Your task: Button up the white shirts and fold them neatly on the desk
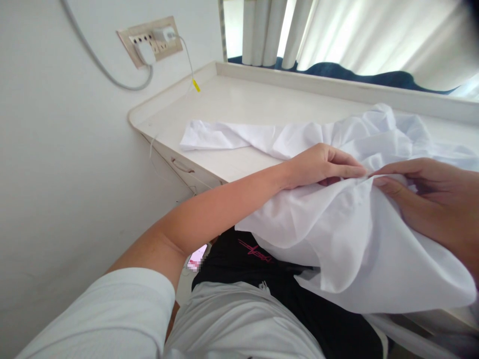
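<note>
A white garment [348,229], with what looks like a long sleeve [239,137] stretched to the left, lies rumpled over the desk and hangs down across my lap. My left hand [322,164] pinches a fold of its cloth between thumb and fingers. Close beside it, my right hand [422,199] grips the same fold with thumb and forefinger, the two sets of fingertips almost touching. The cloth bunches where they meet, and any small detail there is too fine to make out.
The pale desk [262,94] has a raised back edge and a drawer handle [182,165] in front. A wall socket [149,42] holds plugs, and a thin cable with a yellow tag [196,86] runs down. Curtains [355,35] hang behind. A phone [197,257] shows below.
</note>
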Tool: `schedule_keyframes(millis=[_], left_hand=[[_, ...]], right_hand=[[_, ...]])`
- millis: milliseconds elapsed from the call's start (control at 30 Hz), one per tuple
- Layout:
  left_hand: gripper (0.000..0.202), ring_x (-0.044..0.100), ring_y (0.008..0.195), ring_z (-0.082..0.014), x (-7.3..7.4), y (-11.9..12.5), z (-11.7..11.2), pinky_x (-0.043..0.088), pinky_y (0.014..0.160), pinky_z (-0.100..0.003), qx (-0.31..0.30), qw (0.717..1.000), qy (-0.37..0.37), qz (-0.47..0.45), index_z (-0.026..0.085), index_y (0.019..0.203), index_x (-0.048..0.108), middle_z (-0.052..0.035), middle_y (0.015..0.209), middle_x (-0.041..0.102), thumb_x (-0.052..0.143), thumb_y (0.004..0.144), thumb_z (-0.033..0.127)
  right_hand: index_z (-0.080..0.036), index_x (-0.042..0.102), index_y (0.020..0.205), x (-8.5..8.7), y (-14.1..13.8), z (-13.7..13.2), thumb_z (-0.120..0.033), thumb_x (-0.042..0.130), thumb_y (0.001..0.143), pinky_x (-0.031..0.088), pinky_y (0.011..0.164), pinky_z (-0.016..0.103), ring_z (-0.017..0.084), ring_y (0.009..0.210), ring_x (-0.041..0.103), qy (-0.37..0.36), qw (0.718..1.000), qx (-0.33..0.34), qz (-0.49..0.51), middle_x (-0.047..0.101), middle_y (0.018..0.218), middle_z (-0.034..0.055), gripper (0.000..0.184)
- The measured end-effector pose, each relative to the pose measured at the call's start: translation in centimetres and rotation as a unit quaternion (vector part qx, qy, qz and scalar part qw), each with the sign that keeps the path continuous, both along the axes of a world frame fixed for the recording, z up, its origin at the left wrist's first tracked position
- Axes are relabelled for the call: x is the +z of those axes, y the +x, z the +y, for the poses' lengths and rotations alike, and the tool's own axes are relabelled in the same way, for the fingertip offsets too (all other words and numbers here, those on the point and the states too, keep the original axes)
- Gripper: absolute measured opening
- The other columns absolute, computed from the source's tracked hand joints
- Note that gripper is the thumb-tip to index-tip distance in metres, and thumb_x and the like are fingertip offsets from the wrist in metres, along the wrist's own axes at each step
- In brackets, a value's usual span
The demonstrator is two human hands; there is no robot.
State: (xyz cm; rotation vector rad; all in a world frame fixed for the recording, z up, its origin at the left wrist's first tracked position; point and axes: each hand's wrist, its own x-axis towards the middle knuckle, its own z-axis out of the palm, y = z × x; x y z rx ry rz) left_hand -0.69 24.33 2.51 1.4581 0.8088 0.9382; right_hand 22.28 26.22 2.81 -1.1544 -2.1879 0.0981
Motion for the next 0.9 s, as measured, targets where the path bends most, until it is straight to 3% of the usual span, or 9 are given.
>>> schedule_keyframes(millis=[233, 433, 667, 900], left_hand=[[0.021, 0.054, 0.068, -0.0116, -0.29, 0.05, 0.42, 0.048, 0.064, -0.026, -0.009, 0.998, 0.039, 0.048, 0.018, 0.079, 0.072, 0.0015, 0.069, 0.061, 0.067, 0.08, 0.039], [0.018, 0.055, 0.066, -0.0117, -0.28, 0.04, 0.55, 0.048, 0.064, -0.026, -0.013, 0.999, 0.018, 0.045, 0.017, 0.08, 0.074, 0.0015, 0.067, 0.061, 0.068, 0.081, 0.033], [0.012, 0.062, 0.078, -0.0117, -0.21, 0.0, 0.65, 0.049, 0.078, -0.025, -0.023, 0.999, 0.022, 0.021, 0.015, 0.08, 0.075, 0.0, 0.078, 0.071, 0.069, 0.08, 0.025], [0.015, 0.064, 0.086, -0.0144, -0.59, 0.07, 0.99, 0.049, 0.084, -0.028, -0.014, 0.997, 0.058, 0.05, 0.015, 0.082, 0.076, -0.0013, 0.084, 0.073, 0.069, 0.082, 0.028]], right_hand=[[-0.027, 0.077, 0.09, 0.36, -0.29, -0.51, -0.056, 0.062, 0.082, 0.043, 0.061, 0.03, 0.018, 0.063, 0.063, 0.0, 1.0, -0.006, -0.004, 0.075, 0.081, -0.0009, 0.034], [-0.027, 0.078, 0.09, 0.49, -0.32, -0.39, -0.061, 0.061, 0.083, 0.042, 0.061, 0.03, 0.018, 0.063, 0.062, 0.02, 0.999, -0.002, -0.025, 0.075, 0.081, -0.0005, 0.039], [-0.027, 0.078, 0.089, 0.26, -0.32, -0.1, -0.067, 0.058, 0.084, 0.042, 0.061, 0.03, 0.017, 0.062, 0.061, 0.02, 1.0, 0.008, -0.018, 0.074, 0.079, 0.0012, 0.045], [-0.025, 0.077, 0.084, 0.43, -0.48, -0.25, -0.063, 0.069, 0.08, 0.043, 0.061, 0.029, 0.015, 0.059, 0.059, -0.045, 0.999, 0.017, 0.013, 0.072, 0.073, -0.0002, 0.039]])
